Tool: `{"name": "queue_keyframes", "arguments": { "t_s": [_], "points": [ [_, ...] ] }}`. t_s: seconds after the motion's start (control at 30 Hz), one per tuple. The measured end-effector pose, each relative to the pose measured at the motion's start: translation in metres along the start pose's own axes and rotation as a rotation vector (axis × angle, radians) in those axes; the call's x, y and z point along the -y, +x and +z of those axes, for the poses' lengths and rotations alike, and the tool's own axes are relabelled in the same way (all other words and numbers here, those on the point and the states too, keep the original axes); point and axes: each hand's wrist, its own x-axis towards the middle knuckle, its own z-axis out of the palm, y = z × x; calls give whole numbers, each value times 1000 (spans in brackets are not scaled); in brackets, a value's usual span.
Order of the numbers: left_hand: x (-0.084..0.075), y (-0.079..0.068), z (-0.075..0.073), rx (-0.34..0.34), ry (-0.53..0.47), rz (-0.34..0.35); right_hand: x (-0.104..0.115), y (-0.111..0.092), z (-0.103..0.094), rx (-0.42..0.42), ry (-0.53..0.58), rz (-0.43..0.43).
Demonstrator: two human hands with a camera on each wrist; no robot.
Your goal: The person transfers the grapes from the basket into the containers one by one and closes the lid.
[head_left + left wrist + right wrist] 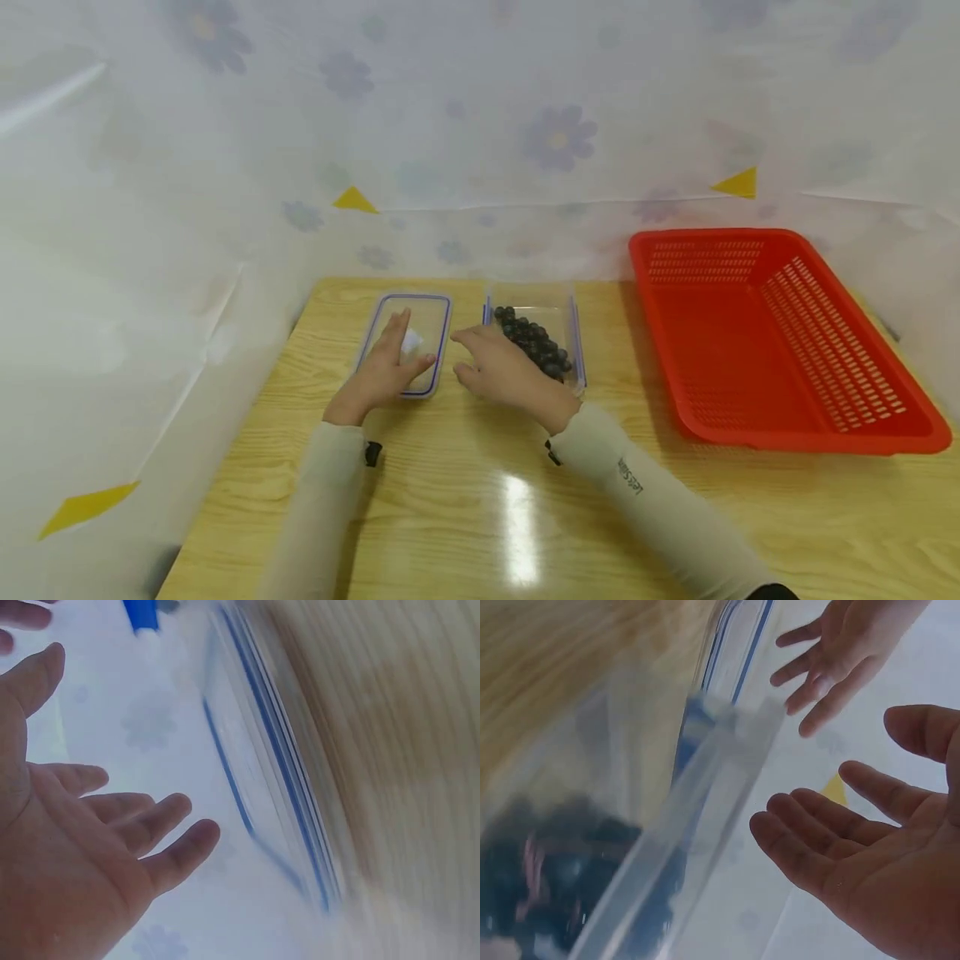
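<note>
My left hand point(382, 367) hovers over a flat, clear plastic lid point(429, 321) with a blue seal line round it. Its fingers are spread and relaxed, gripping nothing; the left wrist view shows the open palm beside the lid's blue edge point(281, 750). Between the lid and a clear plastic box point(555, 293) is my right hand point(506, 371), with loosely bent fingers and nothing in its grasp. Its wrist overlaps the box's near side in the head view. A bunch of dark grapes point(536, 340) lies in the box, partly hidden by that hand.
A large red plastic basket point(720, 358) with slotted walls stands to the right on the wooden table point(442, 517). Flower-patterned white sheeting point(480, 125) rises behind the table and along its left side. Yellow triangles point(356, 201) are stuck to the sheeting.
</note>
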Motion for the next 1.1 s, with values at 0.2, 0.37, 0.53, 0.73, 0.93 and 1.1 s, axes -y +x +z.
{"name": "queue_keyframes", "arguments": {
  "t_s": [0.2, 0.37, 0.53, 0.73, 0.93, 1.1],
  "points": [
    [21, 6, -26, 0, 141, -33, 17, 18, 22, 1, 187, 57],
    [34, 12, -36, 37, 194, -73, 21, 38, 38, 9, 341, 163],
    [43, 17, -37, 91, 200, -119, 15, 57, 49, 11, 408, 221],
    [53, 26, -35, 95, 169, -150, 8, 71, 55, 18, 465, 282],
    [56, 25, -38, 67, 111, -179, 7, 80, 57, -73, 529, 345],
    [56, 19, -40, -4, 38, -185, 6, 87, 55, -145, 608, 427]
  ]
}}
